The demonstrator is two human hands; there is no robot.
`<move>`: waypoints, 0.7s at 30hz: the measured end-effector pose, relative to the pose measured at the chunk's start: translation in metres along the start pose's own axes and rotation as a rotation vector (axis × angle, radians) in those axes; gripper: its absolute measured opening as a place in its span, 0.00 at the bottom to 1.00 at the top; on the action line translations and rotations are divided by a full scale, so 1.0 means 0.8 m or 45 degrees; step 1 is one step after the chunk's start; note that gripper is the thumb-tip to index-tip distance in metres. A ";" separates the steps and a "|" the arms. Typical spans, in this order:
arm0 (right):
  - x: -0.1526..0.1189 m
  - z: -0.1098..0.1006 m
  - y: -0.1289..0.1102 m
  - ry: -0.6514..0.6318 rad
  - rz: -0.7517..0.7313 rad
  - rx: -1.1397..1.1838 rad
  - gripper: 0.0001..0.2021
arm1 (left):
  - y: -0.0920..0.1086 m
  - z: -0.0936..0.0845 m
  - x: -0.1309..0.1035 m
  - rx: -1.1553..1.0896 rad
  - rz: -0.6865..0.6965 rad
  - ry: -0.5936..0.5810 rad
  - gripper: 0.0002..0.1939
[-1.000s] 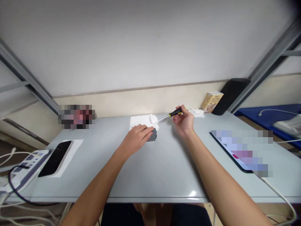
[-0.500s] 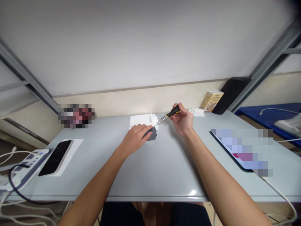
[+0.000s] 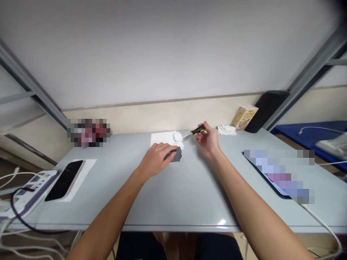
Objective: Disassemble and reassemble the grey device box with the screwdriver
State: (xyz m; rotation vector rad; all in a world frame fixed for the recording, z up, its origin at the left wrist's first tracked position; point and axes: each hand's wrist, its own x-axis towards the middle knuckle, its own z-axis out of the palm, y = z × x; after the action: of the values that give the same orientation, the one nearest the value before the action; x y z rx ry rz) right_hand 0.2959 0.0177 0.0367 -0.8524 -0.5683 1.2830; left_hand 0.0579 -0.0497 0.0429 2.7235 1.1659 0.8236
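Observation:
My left hand (image 3: 156,159) is closed round a small dark grey box with slots in its top (image 3: 177,155), which rests on the grey table. Its left part is hidden under my fingers. In my right hand (image 3: 208,141) is a screwdriver (image 3: 198,130) with a black and yellow handle, held by the handle between thumb and fingers. The thin shaft points left and slightly down, its tip above and behind the box, apart from it. Beyond the tip lie a white rounded case (image 3: 177,137) and a sheet of white paper (image 3: 162,138).
On the left are a dark-screened phone (image 3: 65,180) on paper and a power strip (image 3: 29,193) with cables. At right lies a tablet (image 3: 271,177) with a white cable. Crumpled tissue (image 3: 227,130), a yellow carton (image 3: 244,117) and a black cylinder (image 3: 267,110) stand at the back right.
The screwdriver's tip has lifted off the box's top and swung up and away; the shaft lies flatter now. My right hand has shifted slightly left. My left hand still holds the box.

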 end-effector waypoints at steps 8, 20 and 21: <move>-0.020 0.020 0.026 -0.203 -0.097 -0.479 0.26 | -0.033 -0.015 0.000 -0.256 -0.376 0.398 0.19; -0.015 0.019 0.026 -0.145 -0.167 -0.537 0.25 | -0.041 -0.031 -0.001 -0.359 -0.374 0.182 0.14; -0.013 0.018 0.024 -0.103 -0.183 -0.528 0.24 | -0.032 -0.033 0.000 -0.420 -0.343 0.070 0.12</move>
State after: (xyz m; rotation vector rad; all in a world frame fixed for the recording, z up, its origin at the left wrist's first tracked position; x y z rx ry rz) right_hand 0.2714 0.0118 0.0308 -1.0810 -0.9646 1.0873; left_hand 0.0285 -0.0352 0.0587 2.2373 1.2440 0.9580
